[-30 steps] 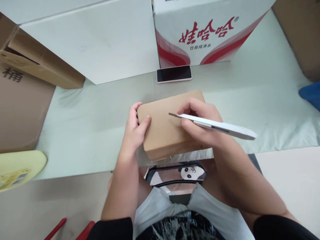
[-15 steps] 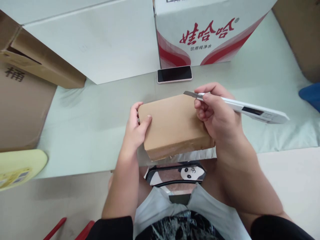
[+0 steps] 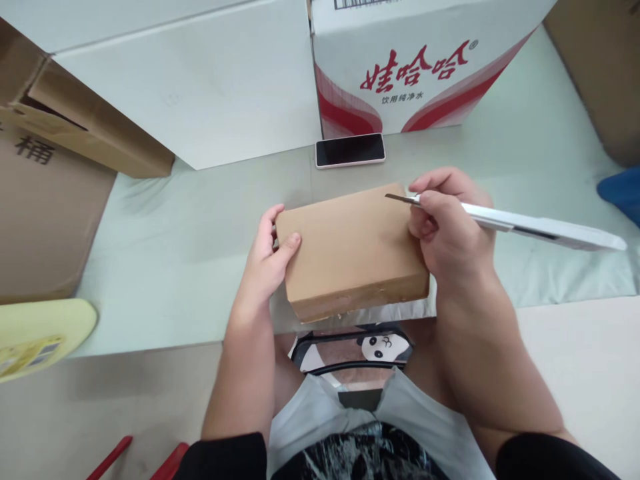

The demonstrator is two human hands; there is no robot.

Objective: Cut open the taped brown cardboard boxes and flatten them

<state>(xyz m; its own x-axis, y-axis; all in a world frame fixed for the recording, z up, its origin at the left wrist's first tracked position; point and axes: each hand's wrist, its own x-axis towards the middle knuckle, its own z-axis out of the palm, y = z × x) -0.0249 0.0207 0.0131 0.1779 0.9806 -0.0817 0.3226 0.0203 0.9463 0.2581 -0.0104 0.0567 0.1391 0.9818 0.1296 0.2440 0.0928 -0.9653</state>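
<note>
A small brown cardboard box (image 3: 350,243) lies at the table's front edge, its near side facing me. My left hand (image 3: 267,257) grips its left end, thumb on top and fingers down the far-left side. My right hand (image 3: 447,223) is closed around a white utility knife (image 3: 530,225), beside the box's right end. The knife's thin dark blade is out and points left over the box's upper right corner. Whether the blade touches the cardboard I cannot tell.
A phone (image 3: 350,151) lies behind the box, before a white-and-red carton (image 3: 395,80). A large white box (image 3: 200,93) and brown cartons (image 3: 55,213) stand at left. A yellow-green object (image 3: 50,333) is at the left edge, a blue one (image 3: 623,193) at the right.
My right hand has moved from above the middle of the box to its right end, taking the knife along. The left hand and the box have stayed in place.
</note>
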